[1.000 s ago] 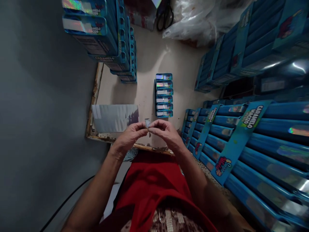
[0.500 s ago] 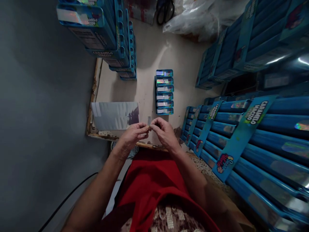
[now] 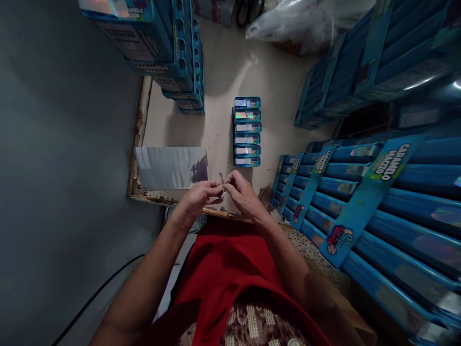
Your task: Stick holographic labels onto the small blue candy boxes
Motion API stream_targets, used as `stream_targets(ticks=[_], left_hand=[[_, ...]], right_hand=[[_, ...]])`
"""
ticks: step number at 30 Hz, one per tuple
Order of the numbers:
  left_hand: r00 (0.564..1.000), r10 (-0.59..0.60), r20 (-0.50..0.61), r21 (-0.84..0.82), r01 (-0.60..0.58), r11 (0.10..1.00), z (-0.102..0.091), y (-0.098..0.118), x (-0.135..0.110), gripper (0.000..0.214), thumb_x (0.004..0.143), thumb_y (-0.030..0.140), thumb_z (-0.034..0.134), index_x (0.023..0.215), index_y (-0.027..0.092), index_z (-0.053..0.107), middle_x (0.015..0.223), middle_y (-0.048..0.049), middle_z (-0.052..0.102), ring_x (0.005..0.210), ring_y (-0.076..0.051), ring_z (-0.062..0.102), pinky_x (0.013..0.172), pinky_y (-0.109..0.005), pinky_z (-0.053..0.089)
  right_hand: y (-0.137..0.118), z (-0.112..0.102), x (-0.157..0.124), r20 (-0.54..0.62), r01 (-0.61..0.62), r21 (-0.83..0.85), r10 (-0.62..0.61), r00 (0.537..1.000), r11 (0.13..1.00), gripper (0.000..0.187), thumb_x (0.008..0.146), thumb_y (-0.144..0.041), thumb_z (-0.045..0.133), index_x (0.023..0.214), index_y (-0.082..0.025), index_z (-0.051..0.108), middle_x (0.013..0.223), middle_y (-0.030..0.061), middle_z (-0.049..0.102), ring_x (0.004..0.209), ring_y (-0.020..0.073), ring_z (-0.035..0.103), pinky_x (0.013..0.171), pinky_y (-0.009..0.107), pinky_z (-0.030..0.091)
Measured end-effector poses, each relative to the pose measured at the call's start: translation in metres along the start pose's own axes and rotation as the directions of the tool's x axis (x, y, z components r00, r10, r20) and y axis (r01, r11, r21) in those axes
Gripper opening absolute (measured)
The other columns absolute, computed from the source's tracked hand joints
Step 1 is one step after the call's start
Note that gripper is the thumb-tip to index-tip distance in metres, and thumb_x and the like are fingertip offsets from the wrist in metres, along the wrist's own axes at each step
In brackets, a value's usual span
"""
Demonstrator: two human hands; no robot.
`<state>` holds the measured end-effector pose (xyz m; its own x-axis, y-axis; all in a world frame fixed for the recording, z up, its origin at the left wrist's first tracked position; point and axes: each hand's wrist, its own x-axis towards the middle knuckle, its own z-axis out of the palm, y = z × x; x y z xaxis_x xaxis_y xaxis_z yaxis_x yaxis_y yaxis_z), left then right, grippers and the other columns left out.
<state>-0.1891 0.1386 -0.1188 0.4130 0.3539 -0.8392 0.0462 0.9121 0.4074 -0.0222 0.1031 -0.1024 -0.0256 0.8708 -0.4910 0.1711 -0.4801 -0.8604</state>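
Observation:
My left hand [image 3: 199, 197] and my right hand [image 3: 243, 194] meet over the near edge of a pale table [image 3: 223, 81]. Both pinch a small shiny strip [image 3: 222, 179] between the fingertips; it is thin and partly hidden by my fingers. Just beyond my hands stands a short row of several small blue boxes [image 3: 247, 132] with holographic tops. A silvery sheet [image 3: 169, 167] lies flat on the table left of my hands.
Tall stacks of blue "Caramelo Macizo" cartons rise at the back left [image 3: 158, 43] and back right [image 3: 363, 57]. More long blue cartons [image 3: 378, 202] fill the right side. A clear plastic bag [image 3: 306, 21] and black scissors [image 3: 248, 9] lie at the far end. A grey wall [image 3: 65, 144] runs along the left.
My hands have stayed pinched together on the strip, which now shows less above my fingers. The view has tilted slightly, so the boxes sit a little higher in the picture.

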Motion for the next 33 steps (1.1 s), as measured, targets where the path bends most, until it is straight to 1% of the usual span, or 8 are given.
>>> stream_targets(ticks=[4,6,8,12,16,19,25,33], left_hand=[[0.983,0.158,-0.09,0.253,-0.131,0.959,0.005,0.008,-0.006,0.035,0.065,0.045,0.087,0.068,0.017,0.066,0.069,-0.0016,0.061,0.07,-0.016,0.056,0.072,-0.03,0.047],[0.927,0.323,-0.19,0.404,-0.226,0.886,0.012,0.012,-0.013,0.03,0.07,0.041,0.084,0.066,0.018,0.065,0.067,-0.0009,0.061,0.07,-0.016,0.055,0.069,-0.029,0.045],[0.879,0.41,-0.242,0.412,-0.29,0.864,0.019,0.013,-0.018,0.027,0.073,0.038,0.084,0.069,0.019,0.065,0.068,-0.0007,0.063,0.071,-0.017,0.057,0.07,-0.028,0.046],[0.943,0.23,-0.241,-0.005,-0.238,0.971,0.027,0.009,-0.022,0.04,0.068,0.038,0.09,0.092,0.017,0.065,0.078,-0.0017,0.069,0.071,-0.015,0.064,0.078,-0.033,0.054],[0.952,0.114,-0.284,-0.266,-0.192,0.945,0.028,0.002,-0.021,0.054,0.063,0.033,0.094,0.105,0.017,0.064,0.079,0.0009,0.068,0.071,-0.011,0.064,0.078,-0.029,0.056],[0.958,0.102,-0.267,-0.248,-0.171,0.954,0.029,-0.002,-0.02,0.048,0.065,0.039,0.093,0.099,0.015,0.07,0.078,0.0002,0.066,0.072,-0.011,0.062,0.077,-0.028,0.057],[0.936,0.239,-0.258,-0.136,-0.28,0.95,0.032,-0.008,-0.016,0.04,0.062,0.042,0.094,0.082,0.015,0.071,0.084,-0.0016,0.068,0.079,-0.014,0.063,0.086,-0.035,0.058],[0.921,0.301,-0.247,-0.114,-0.336,0.935,0.029,-0.011,-0.012,0.04,0.064,0.038,0.093,0.086,0.018,0.068,0.087,0.0013,0.065,0.081,-0.013,0.063,0.085,-0.033,0.058]], right_hand=[[0.006,0.002,0.004,0.029,-0.062,0.03,0.061,0.998,0.998,0.011,0.084,-0.029,0.055,0.079,-0.024,0.046,0.074,-0.0041,0.049,0.071,0.0159,0.044,0.067,0.03,0.033],[0.007,0.002,0.005,0.025,-0.072,0.086,0.07,0.997,0.994,0.012,0.085,-0.03,0.056,0.08,-0.024,0.046,0.075,-0.0038,0.05,0.072,0.0161,0.045,0.067,0.03,0.035],[0.005,0.001,0.005,0.012,-0.052,0.153,0.051,0.999,0.987,0.014,0.086,-0.033,0.057,0.081,-0.024,0.047,0.076,-0.0034,0.051,0.074,0.0161,0.046,0.069,0.03,0.036],[-0.002,-0.004,0.004,-0.061,0.029,0.18,-0.019,0.998,0.983,0.017,0.088,-0.035,0.058,0.081,-0.025,0.047,0.078,-0.0031,0.05,0.075,0.0158,0.047,0.071,0.03,0.038],[-0.004,-0.007,0.004,-0.125,0.091,0.18,-0.069,0.99,0.979,0.015,0.091,-0.032,0.056,0.083,-0.025,0.047,0.079,-0.0028,0.05,0.076,0.0155,0.048,0.074,0.03,0.04],[-0.002,-0.006,0.003,-0.116,0.11,0.215,-0.087,0.99,0.97,0.014,0.093,-0.032,0.055,0.085,-0.025,0.047,0.08,-0.0024,0.05,0.077,0.0153,0.049,0.076,0.03,0.042],[0.0,-0.002,0.003,-0.119,0.099,0.2,-0.076,0.99,0.975,0.016,0.093,-0.035,0.057,0.085,-0.025,0.047,0.082,-0.0022,0.051,0.078,0.0155,0.05,0.076,0.03,0.043],[0.0,0.0,0.001,-0.103,0.094,0.22,-0.072,0.992,0.971,0.016,0.093,-0.035,0.057,0.085,-0.025,0.047,0.083,-0.0025,0.05,0.077,0.015,0.047,0.075,0.029,0.041]])
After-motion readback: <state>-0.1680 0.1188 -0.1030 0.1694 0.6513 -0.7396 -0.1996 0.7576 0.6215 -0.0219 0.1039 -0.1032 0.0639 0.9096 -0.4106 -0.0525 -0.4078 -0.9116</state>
